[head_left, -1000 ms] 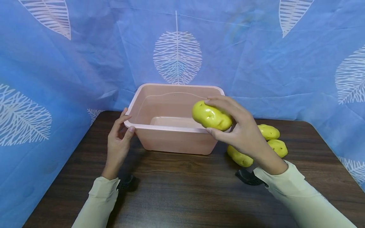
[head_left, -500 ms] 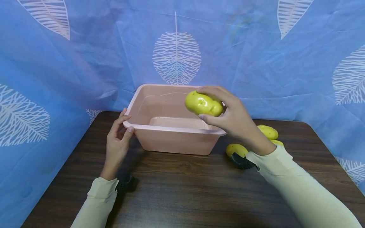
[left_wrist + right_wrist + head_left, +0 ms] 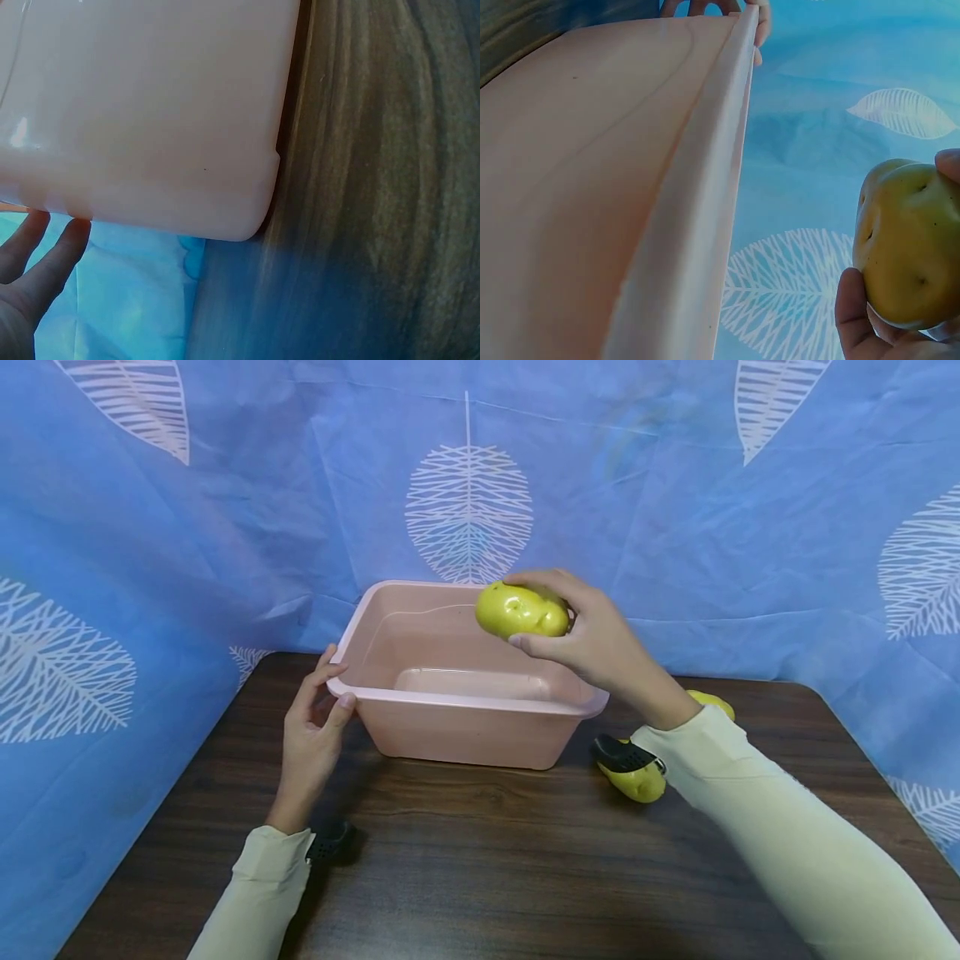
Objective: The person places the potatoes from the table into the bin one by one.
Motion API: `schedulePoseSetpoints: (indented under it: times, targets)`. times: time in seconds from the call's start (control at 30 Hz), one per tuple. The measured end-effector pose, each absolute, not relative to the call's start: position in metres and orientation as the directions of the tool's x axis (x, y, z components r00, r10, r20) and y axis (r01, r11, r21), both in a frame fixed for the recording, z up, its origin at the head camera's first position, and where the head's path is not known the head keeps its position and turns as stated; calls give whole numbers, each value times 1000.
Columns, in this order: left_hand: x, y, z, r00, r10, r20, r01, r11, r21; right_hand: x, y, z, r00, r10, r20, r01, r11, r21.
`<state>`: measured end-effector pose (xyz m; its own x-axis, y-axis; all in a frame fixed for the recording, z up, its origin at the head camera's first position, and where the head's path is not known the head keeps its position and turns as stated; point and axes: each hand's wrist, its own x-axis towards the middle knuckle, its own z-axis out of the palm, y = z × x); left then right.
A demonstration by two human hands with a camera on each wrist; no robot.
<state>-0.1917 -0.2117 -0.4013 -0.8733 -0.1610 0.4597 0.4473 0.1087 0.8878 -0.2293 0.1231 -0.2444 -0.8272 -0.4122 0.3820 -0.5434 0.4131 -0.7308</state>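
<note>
A pink plastic basin (image 3: 450, 735) stands on the table, its inside bare in the head view. My left hand (image 3: 311, 743) holds its near left corner at the rim, thumb in front and fingers along the side; in the left wrist view two fingertips (image 3: 79, 229) touch the wall. Above the basin's right half, my right hand (image 3: 592, 627) grips a shiny yellow potato (image 3: 521, 612) between thumb and fingers. The same potato (image 3: 911, 240) appears in the right wrist view, apart from the basin's rim (image 3: 697, 172).
On the dark wooden table (image 3: 480, 877), one potato (image 3: 641, 783) lies right of the basin, partly behind the wrist camera (image 3: 622, 753). Another potato (image 3: 716, 702) shows farther back, partly covered by the sleeve. A blue leaf-patterned cloth (image 3: 675, 510) hangs behind.
My right hand has carried the potato leftward and farther back, from the basin's near right rim to above its inside. The sleeve now covers more of the table potatoes. My left hand stays put.
</note>
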Motion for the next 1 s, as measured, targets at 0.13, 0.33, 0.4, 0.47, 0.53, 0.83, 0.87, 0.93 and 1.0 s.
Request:
schedulePoseSetpoints:
  times: [0.13,0.33,0.4,0.47,0.53,0.83,0.87,0.93,1.0]
  targets:
    - [-193,-213,-401,-870,-163,465,448,131,884,-240,117,-242,-835,-421,353,-521,400,-754]
    - [-194,-211,-401,-870,-161,465,451,120,885,-257,110,-238,-837,-438,326,-498,366,-787]
    - [-193,-211,-401,-869,-163,467,454,115,884,-262,108,-236,-841,-440,314,-484,353,-801]
    - [-193,-211,-401,-866,-168,472,457,122,881,-267,106,-235,-845,-442,301,-472,355,-807]
    - [-192,-212,-402,-865,-169,473,455,134,880,-272,103,-235,-851,-441,285,-460,363,-810]
    - [-192,-213,-401,-863,-171,475,454,150,878,-294,90,-236,-843,-465,269,-445,323,-835]
    - [-192,-213,-402,-864,-169,475,453,150,879,-296,89,-237,-842,-468,268,-444,318,-838]
    - [-191,-213,-402,-865,-166,473,451,154,879,-300,88,-239,-844,-471,256,-432,315,-845]
    - [-191,-213,-402,-864,-166,476,452,161,877,-304,86,-240,-849,-470,243,-415,306,-857]
